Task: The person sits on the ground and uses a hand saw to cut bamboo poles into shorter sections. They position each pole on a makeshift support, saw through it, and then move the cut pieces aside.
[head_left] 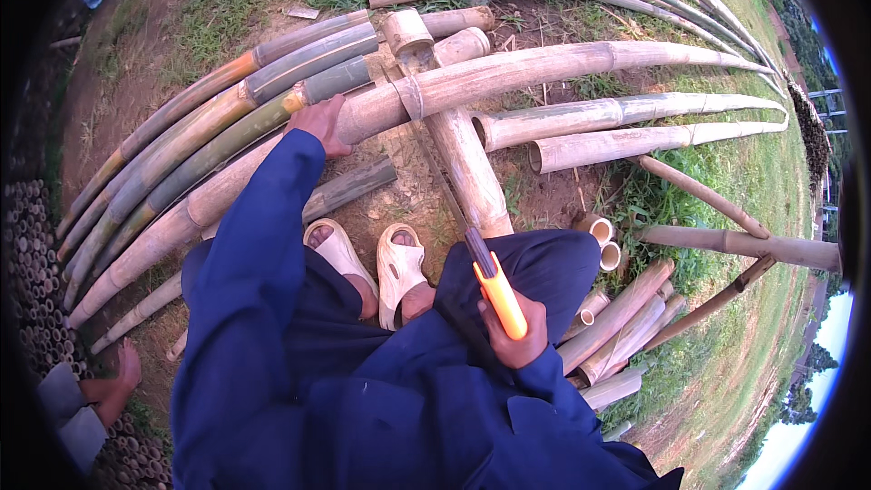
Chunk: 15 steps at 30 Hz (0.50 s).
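A long, thick, pale bamboo pole [508, 73] lies across in front of me. It rests on a shorter bamboo piece [467, 168] beneath it. My left hand [319, 124] grips the pole from above, left of the saw. In my right hand [515, 331] is the orange handle of a handsaw [497, 286], held over my right knee. Its thin blade runs up and away from me and meets the pole at a joint ring. How deep the blade sits in the bamboo I cannot tell.
Several greenish bamboo poles [313, 62] lie to the left, and more [626, 113] to the right. Short cut pieces [626, 327] are heaped by my right knee. My feet in pale sandals [399, 268] stand below the pole. Another person's bare leg [113, 386] shows at lower left, beside stacked bamboo tubes [41, 286].
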{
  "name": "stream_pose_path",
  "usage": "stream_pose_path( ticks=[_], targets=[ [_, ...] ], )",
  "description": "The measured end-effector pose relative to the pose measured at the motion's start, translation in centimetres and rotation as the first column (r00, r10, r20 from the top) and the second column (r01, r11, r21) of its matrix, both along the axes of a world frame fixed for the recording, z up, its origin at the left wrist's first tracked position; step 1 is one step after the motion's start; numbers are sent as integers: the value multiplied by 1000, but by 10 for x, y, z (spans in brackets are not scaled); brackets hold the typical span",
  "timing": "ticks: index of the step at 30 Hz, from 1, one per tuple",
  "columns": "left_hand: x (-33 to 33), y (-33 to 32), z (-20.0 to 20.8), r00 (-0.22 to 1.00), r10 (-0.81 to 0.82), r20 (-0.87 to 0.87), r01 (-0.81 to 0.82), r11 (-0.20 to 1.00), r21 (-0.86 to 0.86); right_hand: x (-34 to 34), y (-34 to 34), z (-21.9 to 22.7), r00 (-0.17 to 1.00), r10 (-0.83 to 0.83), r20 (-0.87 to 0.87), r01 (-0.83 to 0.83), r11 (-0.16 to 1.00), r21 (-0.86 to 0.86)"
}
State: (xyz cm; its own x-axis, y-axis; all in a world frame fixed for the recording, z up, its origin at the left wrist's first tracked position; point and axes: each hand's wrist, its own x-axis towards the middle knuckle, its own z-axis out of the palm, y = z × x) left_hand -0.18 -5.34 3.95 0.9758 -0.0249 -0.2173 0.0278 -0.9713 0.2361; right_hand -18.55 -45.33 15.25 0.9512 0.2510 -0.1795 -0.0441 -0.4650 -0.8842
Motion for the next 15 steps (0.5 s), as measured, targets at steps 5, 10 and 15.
stream_pose_path(
  ticks=[5,10,15],
  targets=[
    [-8,8,0,1000,24,-18,-24,1000,-6,14,13,-10,1000,13,8,-13,1000,11],
    [-9,1,1,998,31,-52,-31,999,6,-37,-21,23,1000,26,9,-26,998,-62],
    [-4,1,-3,997,36,-72,-37,999,-18,24,28,-29,1000,-12,29,11,999,41]
  ],
)
